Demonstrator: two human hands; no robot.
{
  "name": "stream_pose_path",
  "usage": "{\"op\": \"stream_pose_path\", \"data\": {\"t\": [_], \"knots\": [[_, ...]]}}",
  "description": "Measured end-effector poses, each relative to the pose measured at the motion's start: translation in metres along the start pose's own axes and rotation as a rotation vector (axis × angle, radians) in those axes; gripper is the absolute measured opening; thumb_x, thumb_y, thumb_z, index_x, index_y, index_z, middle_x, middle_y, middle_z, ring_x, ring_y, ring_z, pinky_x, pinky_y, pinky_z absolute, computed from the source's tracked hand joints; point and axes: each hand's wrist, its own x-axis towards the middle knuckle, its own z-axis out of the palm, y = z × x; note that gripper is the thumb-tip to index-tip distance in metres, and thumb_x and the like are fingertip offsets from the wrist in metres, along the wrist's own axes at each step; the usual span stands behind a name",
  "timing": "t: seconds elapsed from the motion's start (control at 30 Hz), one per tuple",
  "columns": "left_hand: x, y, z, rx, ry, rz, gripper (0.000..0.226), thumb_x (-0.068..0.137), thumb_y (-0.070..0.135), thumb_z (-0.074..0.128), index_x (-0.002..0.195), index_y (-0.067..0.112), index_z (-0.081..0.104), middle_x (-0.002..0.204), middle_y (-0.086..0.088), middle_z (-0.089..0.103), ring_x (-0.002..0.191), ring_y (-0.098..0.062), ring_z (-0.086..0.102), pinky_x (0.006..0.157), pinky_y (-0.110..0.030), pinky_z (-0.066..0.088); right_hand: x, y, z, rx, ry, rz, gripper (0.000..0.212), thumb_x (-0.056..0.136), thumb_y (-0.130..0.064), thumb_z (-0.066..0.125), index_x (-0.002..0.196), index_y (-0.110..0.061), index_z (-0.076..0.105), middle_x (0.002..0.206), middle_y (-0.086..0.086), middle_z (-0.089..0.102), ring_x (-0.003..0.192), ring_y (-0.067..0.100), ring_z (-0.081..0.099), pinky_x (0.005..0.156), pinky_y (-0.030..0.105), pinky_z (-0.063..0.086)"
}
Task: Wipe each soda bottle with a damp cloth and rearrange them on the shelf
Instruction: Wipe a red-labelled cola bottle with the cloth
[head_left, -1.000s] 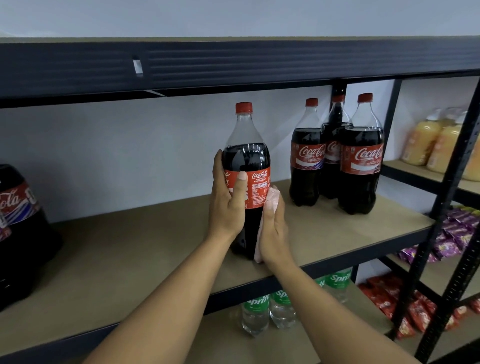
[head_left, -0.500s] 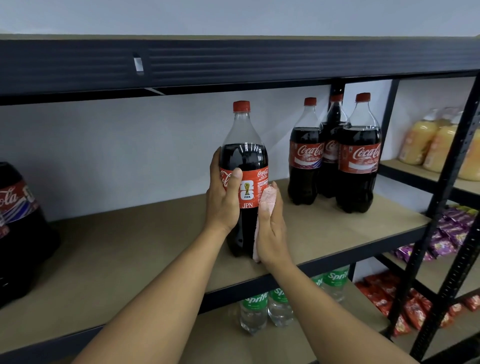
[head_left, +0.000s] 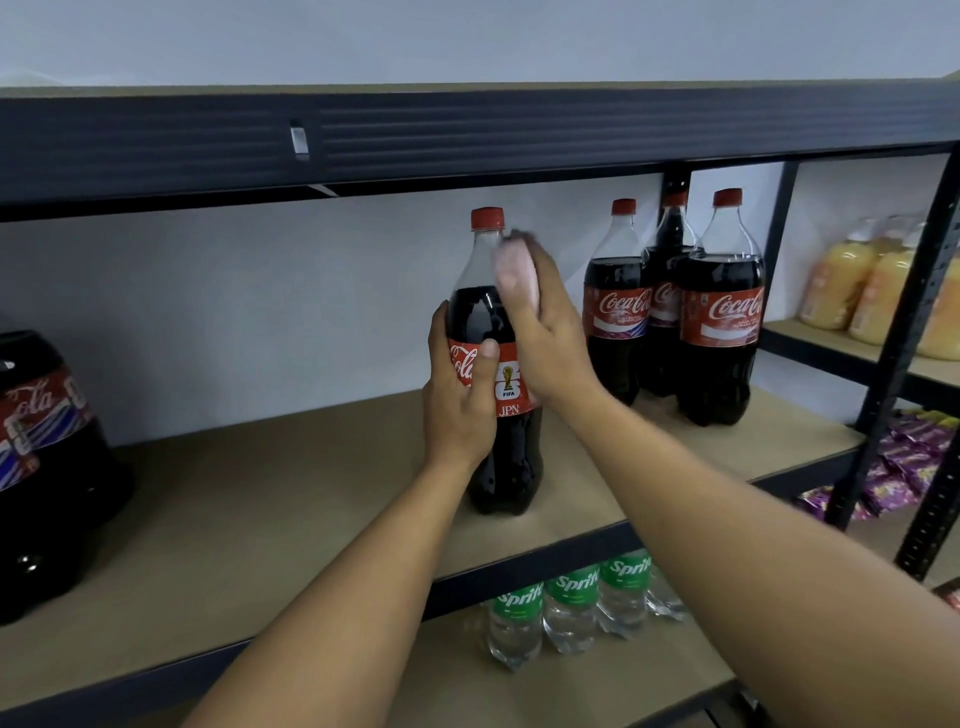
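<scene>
Left grip: the left hand (head_left: 460, 410) is closed around the Coca-Cola bottle (head_left: 478, 317) at its red label, thumb across the front and fingers behind.
Right grip: the right hand (head_left: 553, 343) lies flat, fingers stretched out, and presses the pink cloth (head_left: 514, 275) against the bottle's clear shoulder, just below the red cap.
Bottle position: upright on the middle shelf (head_left: 260, 499), near its front edge and well apart from the other bottles.
Hard to see: the cloth and the right fingertips are blurred. The right thumb is hidden, and so is most of the cloth under the palm. The left hand covers part of the label.
Cut off: one more Coca-Cola bottle at the left edge (head_left: 47, 467), with only part of it in frame.
Right cluster (head_left: 722, 322): three Coca-Cola bottles stand close together at the back right, and the middle one is partly hidden by the other two.
Cola count: five in all.
Lower shelf: three Sprite bottles (head_left: 571, 618) show their labels, their tops hidden by the shelf beam. A fourth clear shape beside them is hard to make out.
Far right: yellow juice bottles (head_left: 836, 286), blurred and cut off, so their count is unclear. Purple snack packets (head_left: 898, 467) lie below them.
</scene>
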Motion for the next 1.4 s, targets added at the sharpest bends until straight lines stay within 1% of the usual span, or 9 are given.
{"op": "stream_pose_path", "data": {"t": [0.13,0.23,0.57,0.73,0.83,0.97,1.13,1.3,1.4], "knots": [[0.0,0.0,0.001,0.055,0.018,0.03,0.079,0.089,0.075,0.041,0.158,0.038,0.031,0.116,0.038,0.062,0.102,0.009,0.067,0.077,-0.009,0.052,-0.07,0.033,0.007,0.122,0.073,0.171,0.067,0.1,-0.077,0.038,0.15,-0.033,0.043,0.139,-0.01,0.061,0.129,0.01,0.06,0.108,0.044,0.051],[0.0,-0.003,0.002,0.053,0.018,0.02,0.079,0.088,0.076,0.041,0.158,0.039,0.031,0.117,0.032,0.063,0.101,0.004,0.069,0.079,-0.016,0.057,-0.099,0.042,0.012,0.187,0.069,0.229,0.037,0.111,-0.056,0.036,0.138,-0.035,0.052,0.123,-0.01,0.069,0.118,0.01,0.066,0.103,0.041,0.052],[-0.001,-0.004,0.004,0.008,0.011,0.004,0.085,0.089,0.073,0.045,0.162,0.033,0.025,0.127,0.027,0.058,0.11,0.004,0.066,0.083,-0.016,0.056,0.022,-0.019,-0.003,-0.065,-0.017,-0.048,0.059,0.109,-0.051,0.045,0.163,-0.029,0.031,0.165,0.0,0.042,0.148,0.017,0.042,0.121,0.045,0.04],[-0.002,-0.004,0.006,0.079,0.053,0.035,0.081,0.091,0.074,0.041,0.16,0.034,0.029,0.123,0.03,0.061,0.104,0.001,0.069,0.081,-0.025,0.06,-0.048,0.035,0.007,0.093,0.085,0.177,0.056,0.103,-0.072,0.035,0.152,-0.045,0.039,0.139,-0.012,0.062,0.128,0.007,0.061,0.109,0.048,0.052],[-0.002,-0.007,0.005,0.08,0.054,0.009,0.081,0.088,0.077,0.041,0.159,0.038,0.029,0.119,0.032,0.061,0.099,0.001,0.07,0.08,-0.029,0.062,-0.091,0.047,0.015,0.157,0.126,0.298,0.043,0.109,-0.063,0.029,0.142,-0.044,0.048,0.12,-0.021,0.069,0.113,-0.003,0.065,0.097,0.031,0.052],[-0.006,-0.005,0.011,0.104,0.074,0.007,0.082,0.088,0.078,0.04,0.159,0.04,0.028,0.12,0.028,0.061,0.098,0.005,0.069,0.077,-0.022,0.061,-0.103,0.052,0.017,0.155,0.141,0.379,0.03,0.111,-0.055,0.029,0.136,-0.053,0.046,0.118,-0.036,0.065,0.114,-0.012,0.06,0.091,0.017,0.044],[-0.007,-0.005,0.011,0.053,0.034,-0.01,0.079,0.089,0.077,0.036,0.16,0.05,0.014,0.159,0.007,0.043,0.126,-0.012,0.061,0.095,-0.036,0.06,-0.103,0.055,0.015,0.127,0.116,0.404,0.026,0.11,-0.06,0.025,0.125,-0.065,0.045,0.115,-0.039,0.064,0.113,-0.014,0.06,0.091,0.015,0.045],[0.0,-0.006,-0.004,0.006,-0.046,-0.019,0.085,0.083,0.079,0.057,0.154,0.062,0.013,0.163,0.006,0.036,0.134,-0.017,0.057,0.102,-0.045,0.058,-0.105,0.058,0.015,0.14,0.099,0.397,0.038,0.111,-0.057,0.026,0.144,-0.052,0.044,0.125,-0.03,0.064,0.117,-0.013,0.058,0.092,0.013,0.044],[0.007,-0.01,-0.007,-0.035,-0.072,0.0,0.097,0.075,0.085,0.065,0.156,0.049,0.025,0.154,0.003,0.046,0.13,-0.019,0.06,0.101,-0.048,0.059,-0.106,0.06,0.017,0.134,0.102,0.372,0.051,0.109,-0.064,0.026,0.156,-0.045,0.035,0.139,-0.021,0.06,0.127,-0.008,0.056,0.101,0.019,0.045]]}}
